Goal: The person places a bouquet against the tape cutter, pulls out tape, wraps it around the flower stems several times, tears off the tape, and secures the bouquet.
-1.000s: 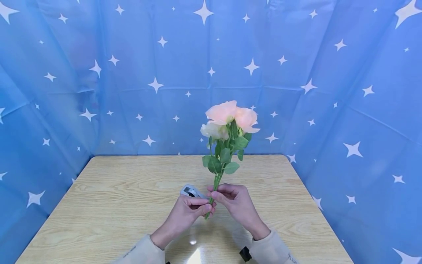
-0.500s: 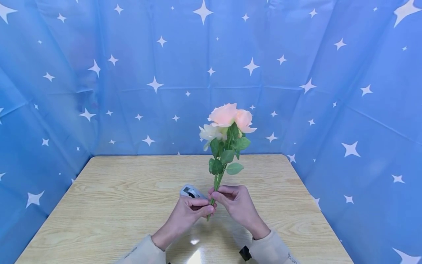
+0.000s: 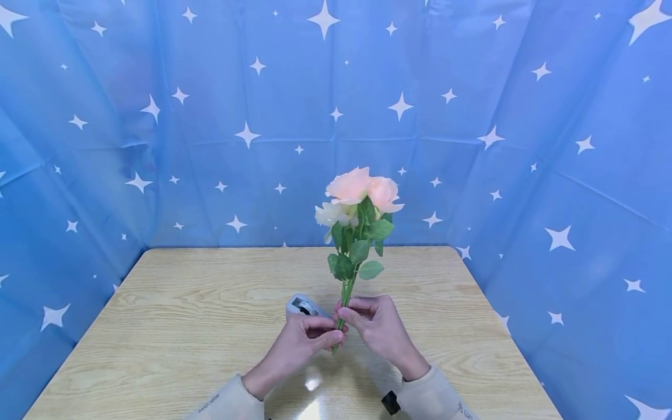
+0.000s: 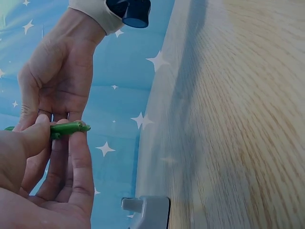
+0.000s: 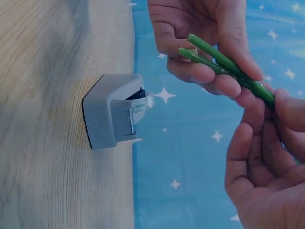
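Note:
A small bunch of flowers, two pink blooms (image 3: 349, 186) and a white bloom (image 3: 333, 214) over green leaves (image 3: 359, 251), stands nearly upright above the table. My left hand (image 3: 301, 343) pinches the green stems near their lower ends between thumb and fingers. Just above it, my right hand (image 3: 382, 329) pinches the same stems. In the right wrist view, the cut stem ends (image 5: 209, 52) poke out past the left hand's fingers and spread slightly apart. Behind the left hand, a grey tape dispenser (image 3: 304, 304) sits on the table, partly hidden in the head view.
The wood-grain table (image 3: 184, 326) has its far edge against a blue curtain (image 3: 210, 87) with white stars. In the right wrist view, the tape dispenser (image 5: 107, 112) shows its cutter end, with a bit of tape at it.
The blooms have turned a little and sunk slightly, leaning less to the right. Both hands keep their grip on the stems and have barely moved.

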{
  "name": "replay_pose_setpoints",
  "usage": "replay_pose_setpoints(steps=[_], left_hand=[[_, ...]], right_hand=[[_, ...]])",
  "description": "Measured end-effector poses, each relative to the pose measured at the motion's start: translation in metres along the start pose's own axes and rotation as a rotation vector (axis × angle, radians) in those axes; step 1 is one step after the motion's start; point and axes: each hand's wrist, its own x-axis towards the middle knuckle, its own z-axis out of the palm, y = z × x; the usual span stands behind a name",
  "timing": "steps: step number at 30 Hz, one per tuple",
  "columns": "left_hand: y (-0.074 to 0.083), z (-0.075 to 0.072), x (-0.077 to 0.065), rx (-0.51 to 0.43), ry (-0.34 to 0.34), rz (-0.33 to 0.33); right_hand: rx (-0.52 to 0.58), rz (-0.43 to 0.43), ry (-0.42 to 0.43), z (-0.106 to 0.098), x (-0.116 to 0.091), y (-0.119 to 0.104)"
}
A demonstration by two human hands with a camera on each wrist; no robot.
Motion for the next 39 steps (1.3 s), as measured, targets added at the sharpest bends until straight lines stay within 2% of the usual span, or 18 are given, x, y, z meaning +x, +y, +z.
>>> replay_pose_setpoints(steps=[7, 19, 27, 31, 39], left_hand=[[-0.002, -0.003, -0.001, 0.131, 0.042, -0.004], [0.001, -0.026, -0.007, 0.255, 0.113, -0.004], [0.004, -0.049, -0.014, 0.317, 0.199, -0.035], [0.002, -0.062, -0.019, 0.368, 0.232, -0.046], [0.0, -0.086, -0.024, 0.535, 0.288, -0.017]], right_hand=[[-0.022, 0.047, 0.004, -0.005, -0.002, 0.003], [-0.149, 0.19, 0.051, -0.026, -0.01, 0.01], [-0.308, 0.314, 0.146, -0.047, -0.016, 0.016], [-0.383, 0.361, 0.162, -0.061, -0.021, 0.022], [-0.539, 0.424, 0.194, -0.087, -0.027, 0.033]])
